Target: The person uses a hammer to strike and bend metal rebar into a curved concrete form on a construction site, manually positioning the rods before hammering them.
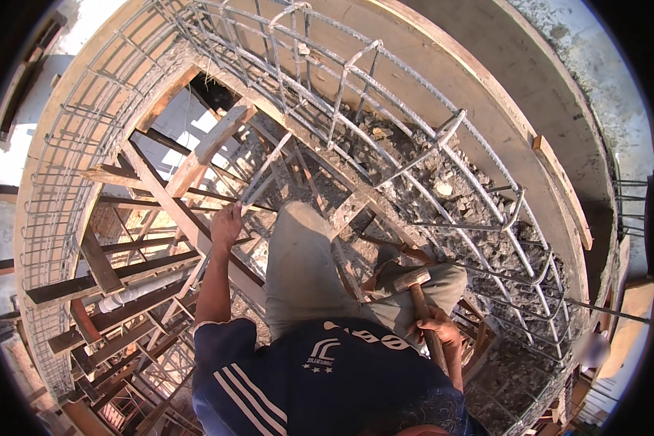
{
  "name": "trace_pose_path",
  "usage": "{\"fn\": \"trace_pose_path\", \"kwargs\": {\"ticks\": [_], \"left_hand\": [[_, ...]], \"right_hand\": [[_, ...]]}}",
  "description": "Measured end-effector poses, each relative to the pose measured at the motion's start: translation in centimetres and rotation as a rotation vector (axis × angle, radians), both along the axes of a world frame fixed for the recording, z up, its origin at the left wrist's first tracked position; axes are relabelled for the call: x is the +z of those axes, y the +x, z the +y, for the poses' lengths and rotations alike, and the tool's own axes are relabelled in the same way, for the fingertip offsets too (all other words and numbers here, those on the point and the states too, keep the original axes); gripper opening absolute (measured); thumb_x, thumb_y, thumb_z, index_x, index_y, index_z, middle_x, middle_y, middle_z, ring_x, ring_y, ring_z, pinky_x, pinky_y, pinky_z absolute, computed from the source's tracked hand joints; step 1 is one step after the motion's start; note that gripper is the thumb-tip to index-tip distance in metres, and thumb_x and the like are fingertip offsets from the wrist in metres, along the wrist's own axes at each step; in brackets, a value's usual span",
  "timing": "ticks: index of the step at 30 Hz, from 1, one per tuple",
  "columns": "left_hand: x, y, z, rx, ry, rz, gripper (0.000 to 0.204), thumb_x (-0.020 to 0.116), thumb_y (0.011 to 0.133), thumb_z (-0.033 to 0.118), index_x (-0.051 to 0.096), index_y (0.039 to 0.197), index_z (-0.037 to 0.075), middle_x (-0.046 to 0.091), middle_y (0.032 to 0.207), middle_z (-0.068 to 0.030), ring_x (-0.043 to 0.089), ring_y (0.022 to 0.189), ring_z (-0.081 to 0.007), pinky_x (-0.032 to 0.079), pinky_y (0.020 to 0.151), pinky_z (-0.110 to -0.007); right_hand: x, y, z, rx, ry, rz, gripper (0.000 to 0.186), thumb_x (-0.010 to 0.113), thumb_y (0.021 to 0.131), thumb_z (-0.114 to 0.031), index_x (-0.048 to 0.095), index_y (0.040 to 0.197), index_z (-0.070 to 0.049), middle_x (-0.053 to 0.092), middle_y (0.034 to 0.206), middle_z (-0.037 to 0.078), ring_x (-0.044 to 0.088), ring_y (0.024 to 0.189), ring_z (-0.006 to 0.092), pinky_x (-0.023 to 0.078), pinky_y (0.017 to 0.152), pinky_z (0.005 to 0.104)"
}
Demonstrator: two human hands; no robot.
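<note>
My right hand (437, 328) grips the wooden handle of a hammer (416, 283), its head lying above my bent right leg. My left hand (227, 224) is raised beside my left knee, fingers closed at the lower end of a pale, narrow bar (267, 168); whether they grip it or something small there I cannot make out. My legs (298, 269), in grey trousers, are over an opening crossed by wooden props and planks (203, 156). A steel rebar cage (450, 152) curves along my front and right, over broken concrete rubble (429, 174).
Curved plywood formwork (516, 182) runs round the outside of the cage, with another mesh of bars (65, 174) at left. Dark joists (102, 283) and a white pipe (123, 298) lie below on the left, with gaps between them. A concrete band (567, 87) curves at upper right.
</note>
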State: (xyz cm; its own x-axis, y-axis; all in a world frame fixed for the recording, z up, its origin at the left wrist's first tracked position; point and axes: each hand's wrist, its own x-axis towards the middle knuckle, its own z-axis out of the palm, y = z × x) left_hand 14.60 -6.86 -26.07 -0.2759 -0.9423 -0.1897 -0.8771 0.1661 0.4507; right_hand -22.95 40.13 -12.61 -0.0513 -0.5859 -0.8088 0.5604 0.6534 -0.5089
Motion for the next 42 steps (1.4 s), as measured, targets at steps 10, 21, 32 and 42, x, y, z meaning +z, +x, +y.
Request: {"fn": "trace_pose_path", "kwargs": {"ticks": [10, 21, 32, 42], "left_hand": [[-2.5, -10.9, -6.4, -0.125, -0.068, 0.024, 0.047, 0.045, 0.098, 0.047, 0.070, 0.102, 0.007, 0.069, 0.093, -0.0231, 0.065, 0.090, -0.0445, 0.052, 0.079, -0.052], [-2.6, -1.5, -7.0, -0.466, -0.067, -0.084, 0.044, 0.040, 0.102, 0.044, 0.065, 0.102, 0.007, 0.069, 0.087, -0.0228, 0.065, 0.085, -0.0448, 0.051, 0.078, -0.054], [2.4, 0.0, -2.2, -0.245, 0.032, -0.126, 0.047, 0.045, 0.100, 0.046, 0.068, 0.095, 0.006, 0.069, 0.089, -0.0244, 0.065, 0.088, -0.0442, 0.051, 0.080, -0.053], [-0.6, -6.0, -5.8, -0.119, -0.078, -0.080, 0.050, 0.044, 0.099, 0.049, 0.068, 0.096, 0.006, 0.068, 0.091, -0.0245, 0.065, 0.092, -0.0431, 0.051, 0.081, -0.051]], "right_hand": [[0.1, 0.1, -0.2, -0.002, 0.028, 0.040, 0.052, 0.073, 0.078, -0.014, 0.048, 0.117, 0.009, 0.070, 0.081, 0.019, 0.066, 0.055, 0.0227, 0.053, 0.050, 0.0308], [-0.4, -0.5, -0.1, 0.038, -0.019, 0.013, 0.056, 0.072, 0.080, -0.012, 0.044, 0.122, 0.011, 0.071, 0.083, 0.021, 0.068, 0.057, 0.0241, 0.057, 0.052, 0.0325], [0.0, 0.1, -0.2, -0.049, 0.015, -0.011, 0.056, 0.073, 0.078, -0.011, 0.045, 0.120, 0.012, 0.070, 0.081, 0.022, 0.067, 0.056, 0.0248, 0.057, 0.050, 0.0330], [-0.6, -0.1, 0.0, -0.009, -0.035, -0.009, 0.052, 0.073, 0.078, -0.012, 0.048, 0.118, 0.011, 0.070, 0.080, 0.020, 0.066, 0.055, 0.0236, 0.054, 0.049, 0.0314]]}}
